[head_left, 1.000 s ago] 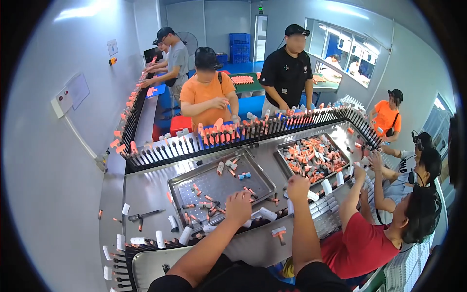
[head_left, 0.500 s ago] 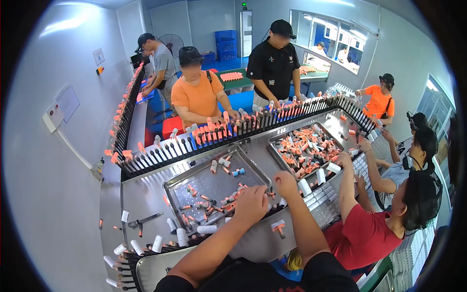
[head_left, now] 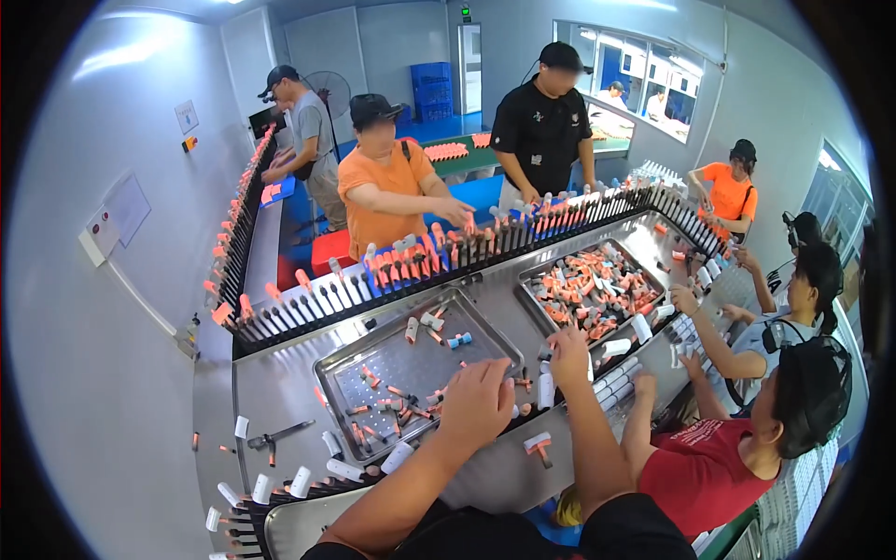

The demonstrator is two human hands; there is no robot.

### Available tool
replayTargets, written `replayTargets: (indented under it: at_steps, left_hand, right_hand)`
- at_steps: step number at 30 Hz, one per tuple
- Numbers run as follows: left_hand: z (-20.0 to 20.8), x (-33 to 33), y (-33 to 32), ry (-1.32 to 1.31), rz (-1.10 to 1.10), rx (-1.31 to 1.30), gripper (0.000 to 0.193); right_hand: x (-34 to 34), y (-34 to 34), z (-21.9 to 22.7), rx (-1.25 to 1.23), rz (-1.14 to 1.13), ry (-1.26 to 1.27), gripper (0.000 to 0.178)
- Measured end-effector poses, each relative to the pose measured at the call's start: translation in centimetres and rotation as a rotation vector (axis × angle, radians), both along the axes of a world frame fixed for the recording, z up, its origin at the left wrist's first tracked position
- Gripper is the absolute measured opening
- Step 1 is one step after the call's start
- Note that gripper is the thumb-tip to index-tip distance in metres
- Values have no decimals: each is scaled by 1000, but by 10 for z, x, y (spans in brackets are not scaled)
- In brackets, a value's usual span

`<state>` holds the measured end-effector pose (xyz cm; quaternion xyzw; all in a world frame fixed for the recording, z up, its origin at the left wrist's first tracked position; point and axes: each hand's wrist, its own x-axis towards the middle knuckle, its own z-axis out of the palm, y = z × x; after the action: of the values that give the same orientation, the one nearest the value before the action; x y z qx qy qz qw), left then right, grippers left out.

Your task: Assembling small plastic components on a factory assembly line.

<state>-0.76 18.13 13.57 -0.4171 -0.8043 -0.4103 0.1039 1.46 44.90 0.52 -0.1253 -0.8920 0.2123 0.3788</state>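
Observation:
My left hand (head_left: 478, 399) is over the near right corner of a metal tray (head_left: 350, 376), its fingers curled together. What they hold, if anything, is hidden behind the hand. To its right my right hand (head_left: 567, 357) is raised with bent, closed fingers, and I cannot make out anything in them. Just below that hand stands a white cylinder (head_left: 546, 388); whether they touch is unclear. Small orange and grey pieces (head_left: 401, 407) lie scattered in the tray, along with a light blue one (head_left: 459, 342). An orange-and-white T-shaped piece (head_left: 539, 449) lies on the near ledge.
A second tray (head_left: 529, 301) heaped with orange and grey parts is to the right. Black pegs (head_left: 355, 287) line the far edge. A dark tool (head_left: 280, 436) and white cylinders (head_left: 399, 457) lie at left. A co-worker in red (head_left: 695, 471) reaches in beside my right arm.
My right hand has shifted right, away from my left hand. The red-shirted co-worker's hand has dropped from the heaped tray toward the white cylinders. Across the table, an orange-shirted co-worker's arm extends right.

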Motion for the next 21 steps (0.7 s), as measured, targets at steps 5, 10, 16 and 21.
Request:
replayTargets:
  at_steps: [5, 10, 16, 21]
  left_hand:
    - [-72, -1, -4, 91, 148, -95, 26]
    - [-130, -34, -20, -159, 237, -52, 25]
    - [-59, -7, -1, -243, 8, 189, 23]
    - [-112, -21, -1, -143, 59, -499, 38]
  right_hand:
    - [1, -37, 86, -75, 126, 115, 14]
    - [7, 3, 44, -2, -23, -106, 9]
    - [5, -36, 33, 39, 179, -35, 25]
    - [-2, -41, 99, -119, 163, 74, 18]
